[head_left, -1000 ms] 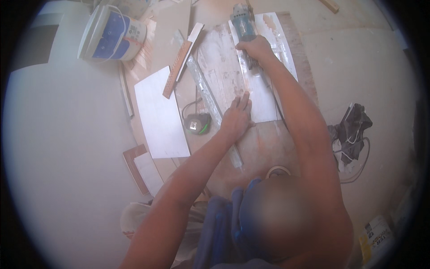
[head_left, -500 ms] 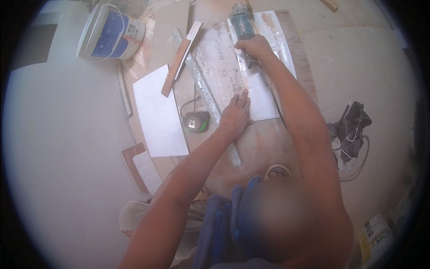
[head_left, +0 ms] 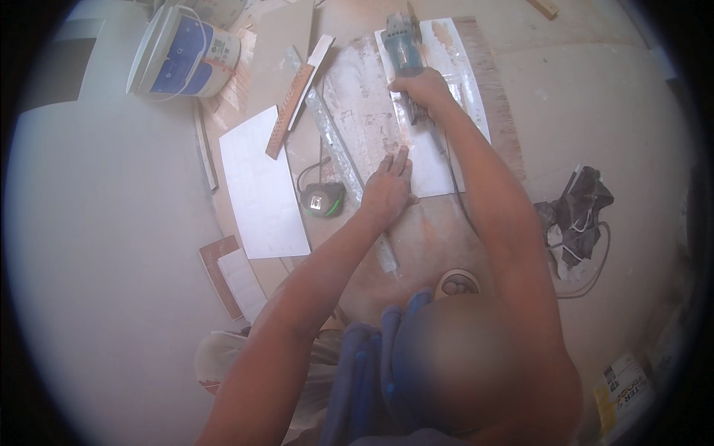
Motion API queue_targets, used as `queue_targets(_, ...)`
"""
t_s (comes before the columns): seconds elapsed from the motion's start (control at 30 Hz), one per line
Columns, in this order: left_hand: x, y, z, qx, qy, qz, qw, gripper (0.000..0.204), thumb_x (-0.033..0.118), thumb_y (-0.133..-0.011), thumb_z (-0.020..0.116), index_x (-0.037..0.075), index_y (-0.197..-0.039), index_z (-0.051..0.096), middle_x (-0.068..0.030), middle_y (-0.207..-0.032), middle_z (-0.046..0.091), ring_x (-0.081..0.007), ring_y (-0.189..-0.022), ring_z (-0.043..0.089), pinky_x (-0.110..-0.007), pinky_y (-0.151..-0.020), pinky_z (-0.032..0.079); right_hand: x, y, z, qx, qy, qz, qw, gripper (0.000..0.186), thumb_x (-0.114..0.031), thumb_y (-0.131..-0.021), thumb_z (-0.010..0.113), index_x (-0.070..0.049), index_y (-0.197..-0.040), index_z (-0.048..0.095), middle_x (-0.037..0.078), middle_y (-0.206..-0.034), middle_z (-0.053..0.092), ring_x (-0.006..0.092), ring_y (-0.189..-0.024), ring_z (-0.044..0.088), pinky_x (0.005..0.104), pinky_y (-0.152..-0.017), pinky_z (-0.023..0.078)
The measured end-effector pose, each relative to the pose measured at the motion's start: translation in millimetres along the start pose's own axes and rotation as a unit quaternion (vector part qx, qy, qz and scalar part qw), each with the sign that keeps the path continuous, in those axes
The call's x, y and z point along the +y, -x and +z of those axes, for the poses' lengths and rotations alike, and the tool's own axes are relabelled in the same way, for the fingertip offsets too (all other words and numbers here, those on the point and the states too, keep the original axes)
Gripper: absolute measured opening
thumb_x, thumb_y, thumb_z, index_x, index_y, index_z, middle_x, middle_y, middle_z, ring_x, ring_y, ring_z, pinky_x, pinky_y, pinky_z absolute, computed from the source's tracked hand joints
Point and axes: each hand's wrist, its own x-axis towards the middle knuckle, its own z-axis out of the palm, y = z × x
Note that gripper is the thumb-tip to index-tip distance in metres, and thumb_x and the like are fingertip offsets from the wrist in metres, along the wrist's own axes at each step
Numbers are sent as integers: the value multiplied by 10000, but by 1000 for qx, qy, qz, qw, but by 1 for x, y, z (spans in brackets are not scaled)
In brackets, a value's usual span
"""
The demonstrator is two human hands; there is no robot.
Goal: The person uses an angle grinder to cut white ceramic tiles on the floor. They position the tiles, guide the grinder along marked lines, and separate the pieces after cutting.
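My right hand is wrapped round a teal and grey angle grinder, which lies over a white tile strip on a scuffed board. Below it and to its left, my left hand lies flat with fingers outstretched on the board, at the strip's near left corner. Beside that hand are a long grey metal straightedge and a black and green tape measure. Further left lie a white tile and narrow offcuts. The grinder's disc is hard to make out.
A white and blue bucket stands at upper left. More offcuts lie lower left. A dark cloth with cords lies to the right, a yellow and white sack at lower right, and a wood piece at the top.
My right hand has moved slightly toward me with the grinder. My left hand stays flat in about the same place, and the whole view has shifted a little.
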Motion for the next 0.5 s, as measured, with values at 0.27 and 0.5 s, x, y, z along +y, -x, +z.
queue_targets(0.27,0,1,-1,26,6,5,1000,802,363,-718,831,-35,-1328,494,-176,-1557,349,-382,-1366,437,-437,-1062,473,4,10,-2,4,21,30,999,561,-272,-664,839,101,-1052,682,205,-974,720,264,-847,709,365,-736,546)
queue_targets(0.5,0,1,-2,10,-27,1,1000,824,427,-745,818,-1,-1375,503,-145,-1578,342,-338,-1394,415,-457,-1114,388,11,20,-1,-7,23,30,999,600,-271,-661,843,104,-1091,658,208,-989,717,267,-856,709,373,-739,548)
